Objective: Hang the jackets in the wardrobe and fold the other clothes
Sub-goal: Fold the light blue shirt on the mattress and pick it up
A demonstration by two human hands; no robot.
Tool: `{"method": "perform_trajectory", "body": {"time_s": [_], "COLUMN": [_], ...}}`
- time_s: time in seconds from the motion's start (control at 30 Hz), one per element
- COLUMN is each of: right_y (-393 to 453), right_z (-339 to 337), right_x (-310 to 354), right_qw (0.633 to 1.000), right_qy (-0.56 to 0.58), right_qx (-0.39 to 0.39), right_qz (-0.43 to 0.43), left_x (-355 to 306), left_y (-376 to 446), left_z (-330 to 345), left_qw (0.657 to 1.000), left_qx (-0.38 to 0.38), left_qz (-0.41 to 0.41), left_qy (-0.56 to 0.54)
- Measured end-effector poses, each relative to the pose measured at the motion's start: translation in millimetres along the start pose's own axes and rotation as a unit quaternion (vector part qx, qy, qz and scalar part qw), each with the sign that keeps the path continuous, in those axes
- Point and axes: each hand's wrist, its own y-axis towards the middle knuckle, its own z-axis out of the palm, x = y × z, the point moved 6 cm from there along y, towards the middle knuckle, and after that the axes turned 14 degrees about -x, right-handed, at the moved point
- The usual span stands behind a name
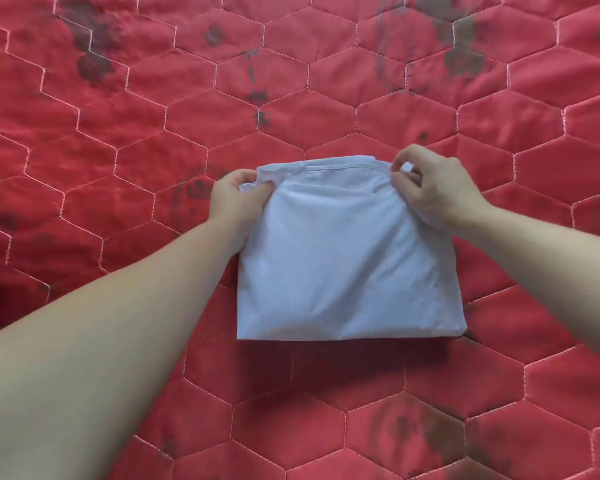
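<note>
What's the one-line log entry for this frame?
step: folding | white garment folded on red quilt | left hand, right hand pinch far corners

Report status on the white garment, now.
Left hand and right hand each grip a far corner of the folded white garment. It lies on the red quilt. Nothing obstructing.

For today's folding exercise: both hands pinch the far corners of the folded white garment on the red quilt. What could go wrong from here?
1. The left hand and right hand hold only the far edge of the white garment; lifting it may let the folds fall open.
2. The red quilt has dark stains, which might mark the white cloth.
</note>
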Motion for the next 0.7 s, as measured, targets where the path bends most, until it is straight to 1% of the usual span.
{"method": "perform_trajectory", "body": {"time_s": [0.1,0.2,0.27,0.3,0.37,0.4,0.43,0.47,0.5,0.53,0.57,0.6,0.63,0.67,0.7], "right_y": [2.7,10.9,13.8,14.1,14.3,14.5,14.8,15.1,15.0,14.3,12.1,8.2,1.3,-11.3,-29.1], "right_z": [0.8,-3.5,-3.1,-1.6,3.3,5.4,6.5,7.1,5.9,4.0,1.9,-0.7,-4.2,-4.5,-0.1], "right_x": [-2.5,-0.4,-1.0,-2.4,-5.5,-6.4,-6.8,-6.4,-4.6,-2.3,2.3,11.0,26.0,45.9,66.0], "right_qw": [0.999,0.995,0.992,0.992,0.993,0.993,0.993,0.993,0.992,0.991,0.991,0.99,0.987,0.979,0.964], "right_qy": [-0.021,-0.047,-0.074,-0.079,-0.072,-0.072,-0.075,-0.078,-0.081,-0.077,-0.069,-0.055,-0.05,-0.046,-0.035], "right_qx": [-0.037,-0.09,-0.1,-0.097,-0.085,-0.08,-0.075,-0.071,-0.072,-0.08,-0.093,-0.117,-0.15,-0.172,-0.175], "right_qz": [-0.016,-0.025,-0.019,-0.004,0.031,0.043,0.051,0.055,0.062,0.071,0.073,0.047,-0.017,-0.104,-0.195], "left_x": [0.1,-4.7,-11.6,-16.8,-33.9,-43.2,-48.1,-48.2,-43.0,-32.3,-18.3,-6.5,1.1,5.3,7.6], "left_y": [3.0,4.6,0.9,-3.2,-22.3,-36.9,-52.2,-66.6,-78.0,-84.8,-85.4,-81.7,-75.9,-70.2,-65.2], "left_z": [0.2,1.0,-1.5,-3.0,-0.3,5.8,16.6,29.9,43.9,56.9,66.4,71.6,74.0,75.8,78.4], "left_qw": [0.996,0.988,0.977,0.964,0.915,0.889,0.868,0.852,0.839,0.826,0.815,0.81,0.812,0.816,0.815], "left_qx": [-0.042,-0.069,-0.088,-0.1,-0.116,-0.109,-0.081,-0.036,0.02,0.076,0.114,0.13,0.129,0.121,0.11], "left_qz": [0.067,0.115,0.159,0.202,0.331,0.393,0.44,0.466,0.468,0.451,0.425,0.402,0.388,0.379,0.377], "left_qy": [0.039,0.071,0.11,0.138,0.198,0.21,0.217,0.235,0.276,0.331,0.378,0.406,0.416,0.419,0.425]}}
